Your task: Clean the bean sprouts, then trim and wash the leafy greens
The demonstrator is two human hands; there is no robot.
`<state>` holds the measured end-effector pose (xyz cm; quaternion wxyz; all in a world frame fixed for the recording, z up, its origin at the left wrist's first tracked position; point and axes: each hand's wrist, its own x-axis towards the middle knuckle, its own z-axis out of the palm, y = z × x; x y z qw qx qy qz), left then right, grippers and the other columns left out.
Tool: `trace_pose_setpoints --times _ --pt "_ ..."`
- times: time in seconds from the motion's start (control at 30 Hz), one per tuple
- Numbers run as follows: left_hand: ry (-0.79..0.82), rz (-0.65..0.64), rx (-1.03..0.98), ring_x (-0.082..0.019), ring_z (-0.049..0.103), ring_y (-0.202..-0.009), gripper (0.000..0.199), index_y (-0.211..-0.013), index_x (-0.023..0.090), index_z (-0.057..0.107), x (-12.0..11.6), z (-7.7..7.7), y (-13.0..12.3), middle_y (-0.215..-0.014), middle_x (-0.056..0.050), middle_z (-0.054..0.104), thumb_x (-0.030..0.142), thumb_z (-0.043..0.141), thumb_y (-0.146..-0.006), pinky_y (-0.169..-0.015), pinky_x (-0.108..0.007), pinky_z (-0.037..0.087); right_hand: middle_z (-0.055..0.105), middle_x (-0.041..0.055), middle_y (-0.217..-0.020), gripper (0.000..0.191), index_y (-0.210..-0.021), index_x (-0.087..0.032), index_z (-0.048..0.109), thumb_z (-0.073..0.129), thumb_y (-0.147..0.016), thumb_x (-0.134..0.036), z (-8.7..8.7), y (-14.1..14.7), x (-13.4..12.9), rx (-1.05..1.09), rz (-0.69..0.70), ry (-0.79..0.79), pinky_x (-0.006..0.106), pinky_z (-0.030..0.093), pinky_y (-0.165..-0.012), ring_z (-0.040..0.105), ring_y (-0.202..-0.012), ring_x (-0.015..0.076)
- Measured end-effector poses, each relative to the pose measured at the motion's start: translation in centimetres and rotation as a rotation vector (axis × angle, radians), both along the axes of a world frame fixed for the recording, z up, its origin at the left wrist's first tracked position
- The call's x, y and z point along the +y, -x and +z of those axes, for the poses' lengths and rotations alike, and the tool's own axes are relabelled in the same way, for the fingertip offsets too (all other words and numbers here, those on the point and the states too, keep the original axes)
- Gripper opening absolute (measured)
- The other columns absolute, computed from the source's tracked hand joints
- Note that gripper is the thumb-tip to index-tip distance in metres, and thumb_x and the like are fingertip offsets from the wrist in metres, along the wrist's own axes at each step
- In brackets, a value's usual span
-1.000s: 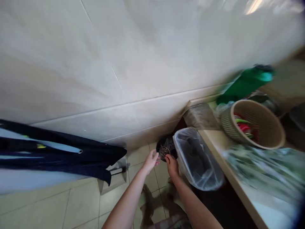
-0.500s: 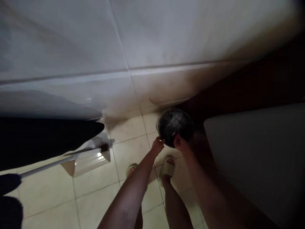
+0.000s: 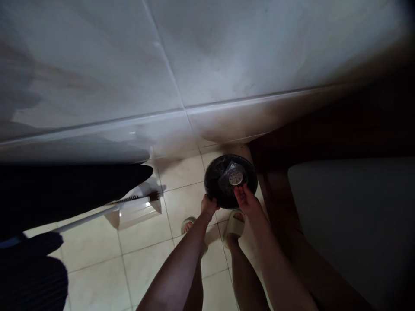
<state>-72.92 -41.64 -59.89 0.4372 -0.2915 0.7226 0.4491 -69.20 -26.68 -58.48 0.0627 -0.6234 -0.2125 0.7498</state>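
Observation:
A round black bin (image 3: pixel 215 169) stands on the floor near the wall, with a crumpled, shiny, bag-like sheet (image 3: pixel 225 179) inside it. My left hand (image 3: pixel 209 206) is closed around the near-left rim of the bin. Over the near-right part of the bin is my right hand (image 3: pixel 245 199), its fingers bent. Their tips reach the lower edge of a small pale disc (image 3: pixel 235 177) with dark specks. What the disc is, and whether those fingers pinch it or something under it, is too dim to tell.
To the left lie a dustpan (image 3: pixel 139 214) and a long-handled brush (image 3: pixel 152 196), partly under dark hanging cloth (image 3: pixel 65 194). A tiled wall (image 3: pixel 207 56) rises ahead. At right is a pale, round-cornered panel (image 3: pixel 350 207). My slippers (image 3: pixel 232 228) are just below the bin.
The view has shifted slightly. The bin has tipped or turned, and the speckled disc now shows inside it. My right hand has moved over the disc; my left hand stays at the rim.

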Motion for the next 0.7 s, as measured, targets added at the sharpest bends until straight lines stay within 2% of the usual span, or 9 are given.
trace_pose_setpoints --times 0.1,0.23,0.4,0.5,0.57,0.7 --pt "-0.004 0.046 -0.013 -0.01 0.061 -0.054 0.026 -0.101 0.01 0.05 0.4 0.0 -0.1 -0.096 -0.013 0.063 0.018 0.055 -0.077 -0.046 -0.022 0.053 0.06 -0.0053 -0.049 0.019 -0.062 -0.019 0.054 0.059 -0.079 -0.016 0.2 0.1 -0.1 -0.19 -0.021 -0.016 0.019 0.055 -0.053 0.061 -0.049 0.0085" --pt "-0.012 0.09 -0.027 -0.009 0.06 -0.054 0.025 -0.099 0.011 0.051 1.1 0.1 -0.1 -0.094 -0.011 0.063 0.018 0.056 -0.076 -0.046 -0.019 0.052 0.062 -0.0043 -0.051 0.011 -0.067 -0.019 0.057 0.061 -0.077 -0.018 0.7 -0.1 0.3 -0.142 0.007 -0.079 0.019 0.055 -0.054 0.062 -0.053 0.0093" --pt "-0.001 0.135 -0.044 -0.009 0.059 -0.052 0.024 -0.1 0.01 0.05 1.8 0.1 -0.3 -0.093 -0.012 0.062 0.016 0.054 -0.077 -0.045 -0.021 0.052 0.06 -0.0033 -0.046 0.013 -0.062 -0.017 0.057 0.065 -0.071 -0.02 1.4 -0.6 1.2 -0.237 0.086 -0.19 0.014 0.049 -0.042 0.057 -0.043 0.0073" --pt "-0.011 0.151 -0.048 -0.009 0.059 -0.052 0.022 -0.099 0.01 0.049 2.2 0.0 -0.6 -0.095 -0.013 0.061 0.016 0.053 -0.078 -0.046 -0.022 0.053 0.063 -0.0018 -0.051 0.01 -0.066 -0.017 0.06 0.067 -0.069 -0.022 1.4 -0.4 1.5 -0.178 0.132 -0.235 0.016 0.051 -0.047 0.06 -0.049 0.0088" --pt "-0.017 0.158 -0.055 -0.009 0.059 -0.051 0.023 -0.099 0.01 0.049 2.4 0.0 -0.9 -0.095 -0.012 0.061 0.016 0.054 -0.077 -0.046 -0.023 0.053 0.061 -0.0036 -0.048 0.011 -0.063 -0.017 0.058 0.066 -0.069 -0.023 1.4 -0.3 1.5 -0.206 0.142 -0.276 0.016 0.05 -0.047 0.059 -0.047 0.0078" --pt "-0.019 0.164 -0.054 -0.009 0.059 -0.051 0.022 -0.098 0.012 0.05 2.7 -0.2 -1.1 -0.094 -0.011 0.062 0.016 0.055 -0.077 -0.046 -0.023 0.053 0.062 -0.0028 -0.051 0.009 -0.067 -0.017 0.06 0.066 -0.069 -0.023 1.4 -0.6 1.8 -0.183 0.176 -0.272 0.018 0.052 -0.053 0.062 -0.053 0.0092"
